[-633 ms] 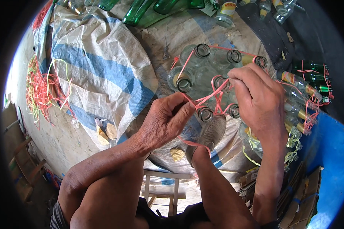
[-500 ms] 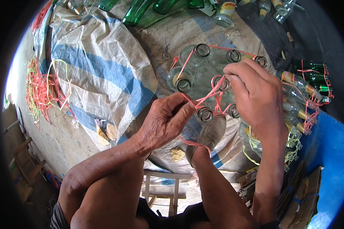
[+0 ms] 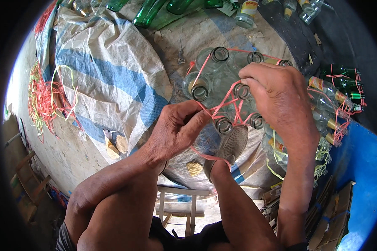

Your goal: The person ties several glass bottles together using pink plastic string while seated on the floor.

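A cluster of clear glass bottles (image 3: 211, 60) stands upright in front of me, wrapped and crisscrossed with pink plastic strapping (image 3: 238, 109) around and between the necks. My left hand (image 3: 180, 127) is closed, pinching the strapping beside the lower-left necks. My right hand (image 3: 280, 92) is curled with finger and thumb pinched at the strapping over a middle neck (image 3: 241, 91); it hides part of the right-hand bottles. A loose length of pink strap (image 3: 211, 157) runs below the cluster across my sandalled foot (image 3: 232, 146).
Crumpled white-and-blue woven sheeting (image 3: 109, 67) lies left, with a tangle of pink and green strapping (image 3: 50, 102). Loose green bottles (image 3: 146, 12) lie at top; tied bottle bundles (image 3: 341, 79) are at right, above cardboard (image 3: 335, 209) and a blue panel (image 3: 364, 163). A wooden chair (image 3: 29, 175) stands lower left.
My right hand has shifted left and up over the middle neck, its wrist turning a little. My left hand has moved only slightly. The bottle cluster has shifted slightly upward in view.
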`<act>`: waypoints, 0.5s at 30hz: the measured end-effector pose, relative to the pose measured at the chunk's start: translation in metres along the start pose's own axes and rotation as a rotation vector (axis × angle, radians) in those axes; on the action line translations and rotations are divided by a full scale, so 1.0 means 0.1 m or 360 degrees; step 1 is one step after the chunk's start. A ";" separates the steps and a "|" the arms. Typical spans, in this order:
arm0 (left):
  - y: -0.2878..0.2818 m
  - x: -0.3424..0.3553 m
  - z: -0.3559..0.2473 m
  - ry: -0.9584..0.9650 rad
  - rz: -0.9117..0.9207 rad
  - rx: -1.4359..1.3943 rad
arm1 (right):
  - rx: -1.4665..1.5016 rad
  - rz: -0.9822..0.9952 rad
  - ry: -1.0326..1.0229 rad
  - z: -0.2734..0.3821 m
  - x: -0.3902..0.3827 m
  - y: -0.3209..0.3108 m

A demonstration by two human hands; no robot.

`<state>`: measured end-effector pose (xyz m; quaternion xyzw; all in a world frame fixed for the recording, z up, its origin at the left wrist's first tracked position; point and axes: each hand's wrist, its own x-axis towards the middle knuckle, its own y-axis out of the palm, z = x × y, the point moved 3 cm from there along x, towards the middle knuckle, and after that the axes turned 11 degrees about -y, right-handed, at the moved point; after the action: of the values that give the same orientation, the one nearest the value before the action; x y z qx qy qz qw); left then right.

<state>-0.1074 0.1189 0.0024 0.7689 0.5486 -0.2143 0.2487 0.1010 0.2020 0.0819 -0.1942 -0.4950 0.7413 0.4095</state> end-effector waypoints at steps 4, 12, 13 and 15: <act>-0.05 -0.02 0.00 0.0126 -0.0033 -0.0019 | -0.0103 0.0004 0.0053 0.05 -0.11 -0.02; -0.10 -0.13 -0.34 0.0442 -0.0172 0.0632 | 0.0011 -0.0460 0.0196 0.47 -0.58 0.04; -0.11 -0.12 -0.35 0.0443 -0.0163 0.0645 | -0.0062 -0.0433 0.0121 0.48 -0.62 0.11; -0.13 -0.13 -0.41 0.0643 -0.0221 0.0816 | 0.0042 -0.0328 0.0246 0.57 -0.68 0.16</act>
<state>-0.1216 0.1384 0.0400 0.7942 0.5661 -0.2051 -0.0819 0.0955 0.1120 0.0842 -0.1936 -0.4696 0.6845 0.5230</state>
